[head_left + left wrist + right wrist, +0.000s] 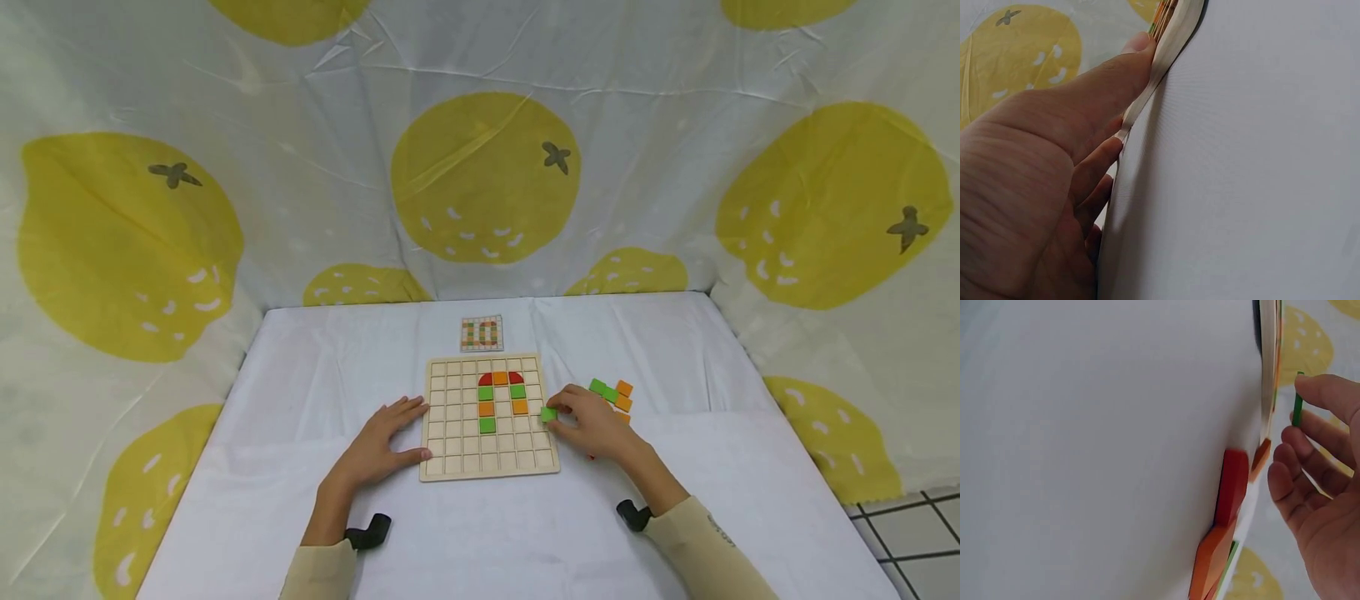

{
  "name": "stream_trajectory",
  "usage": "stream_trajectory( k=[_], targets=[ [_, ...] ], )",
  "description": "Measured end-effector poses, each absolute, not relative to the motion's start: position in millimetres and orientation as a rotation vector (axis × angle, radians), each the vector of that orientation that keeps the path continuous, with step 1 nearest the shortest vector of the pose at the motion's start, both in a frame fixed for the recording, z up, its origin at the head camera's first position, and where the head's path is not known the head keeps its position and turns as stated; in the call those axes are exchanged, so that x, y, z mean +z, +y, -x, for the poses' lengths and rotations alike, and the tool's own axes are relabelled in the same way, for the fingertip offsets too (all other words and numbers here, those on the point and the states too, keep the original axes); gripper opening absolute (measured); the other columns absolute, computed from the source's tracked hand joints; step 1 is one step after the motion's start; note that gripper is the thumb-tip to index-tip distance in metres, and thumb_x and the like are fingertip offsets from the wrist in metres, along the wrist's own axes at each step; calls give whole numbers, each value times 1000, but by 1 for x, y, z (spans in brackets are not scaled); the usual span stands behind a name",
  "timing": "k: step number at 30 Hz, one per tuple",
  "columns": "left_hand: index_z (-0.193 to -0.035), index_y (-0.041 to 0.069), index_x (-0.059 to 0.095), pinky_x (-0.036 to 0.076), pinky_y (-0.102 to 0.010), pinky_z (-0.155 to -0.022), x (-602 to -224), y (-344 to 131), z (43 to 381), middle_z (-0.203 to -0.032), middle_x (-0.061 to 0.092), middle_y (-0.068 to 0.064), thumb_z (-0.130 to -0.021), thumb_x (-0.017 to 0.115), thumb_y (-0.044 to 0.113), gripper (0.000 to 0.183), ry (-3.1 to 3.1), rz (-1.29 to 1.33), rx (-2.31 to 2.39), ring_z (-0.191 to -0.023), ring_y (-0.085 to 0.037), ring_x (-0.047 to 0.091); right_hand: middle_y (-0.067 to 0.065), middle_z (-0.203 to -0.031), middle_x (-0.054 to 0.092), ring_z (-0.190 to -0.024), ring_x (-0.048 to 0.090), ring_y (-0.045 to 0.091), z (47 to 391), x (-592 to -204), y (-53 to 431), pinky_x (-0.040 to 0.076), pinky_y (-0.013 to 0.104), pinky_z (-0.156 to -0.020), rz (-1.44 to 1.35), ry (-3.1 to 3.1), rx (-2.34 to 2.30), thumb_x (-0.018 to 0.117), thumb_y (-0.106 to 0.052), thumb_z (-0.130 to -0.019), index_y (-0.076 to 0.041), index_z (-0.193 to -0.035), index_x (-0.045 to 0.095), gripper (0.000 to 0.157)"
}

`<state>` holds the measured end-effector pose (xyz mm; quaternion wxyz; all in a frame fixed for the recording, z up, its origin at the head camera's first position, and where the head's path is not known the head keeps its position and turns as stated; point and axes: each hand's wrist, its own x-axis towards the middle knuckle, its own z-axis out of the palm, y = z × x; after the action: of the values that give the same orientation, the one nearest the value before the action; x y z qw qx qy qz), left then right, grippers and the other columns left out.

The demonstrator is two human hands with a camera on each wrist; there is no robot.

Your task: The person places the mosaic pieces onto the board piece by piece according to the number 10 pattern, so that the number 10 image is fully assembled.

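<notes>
A wooden grid board (450, 462) lies flat on the white cloth, with green, orange and red tiles set in its cells as an arch. Its left leg runs one tile longer than its right. My right hand (592, 421) pinches a green square tile (549, 414) between thumb and index finger over the board's right edge; in the right wrist view that tile (1298, 400) is edge-on. At the board's left edge, my left hand (378, 446) rests with fingers spread, thumb and fingertips touching the rim. The left wrist view shows the thumb against the board's side (1175, 44).
Loose green and orange tiles (611, 393) lie right of the board, partly hidden by my right hand. A red tile (1232, 484) also lies there. Behind the board is a small pattern card (482, 333). Lemon-printed cloth (637, 167) rises around the table.
</notes>
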<state>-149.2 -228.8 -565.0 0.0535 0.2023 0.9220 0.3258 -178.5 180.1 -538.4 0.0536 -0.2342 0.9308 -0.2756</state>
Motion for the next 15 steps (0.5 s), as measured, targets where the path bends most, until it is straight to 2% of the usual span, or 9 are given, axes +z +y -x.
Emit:
stream_trajectory(
  k=[4, 15],
  targets=[
    [-155, 17, 49, 18, -60, -127, -565, -230, 149, -163, 43, -6, -86, 80, 50, 83, 2806, -613, 990, -155, -37, 31, -5, -111, 66, -97, 59, 11, 179, -536, 167, 56, 33, -89, 741, 2797, -847, 76, -30, -94, -13, -117, 73, 29],
    [-156, 20, 48, 18, -58, -128, -568, -230, 150, -163, 43, -3, -85, 81, 50, 83, 2800, -591, 987, -156, -33, 30, -2, -108, 66, -86, 54, 9, 178, -536, 139, 53, 25, -78, 789, 2773, -783, 78, -24, -92, -10, -116, 73, 28]
  ],
)
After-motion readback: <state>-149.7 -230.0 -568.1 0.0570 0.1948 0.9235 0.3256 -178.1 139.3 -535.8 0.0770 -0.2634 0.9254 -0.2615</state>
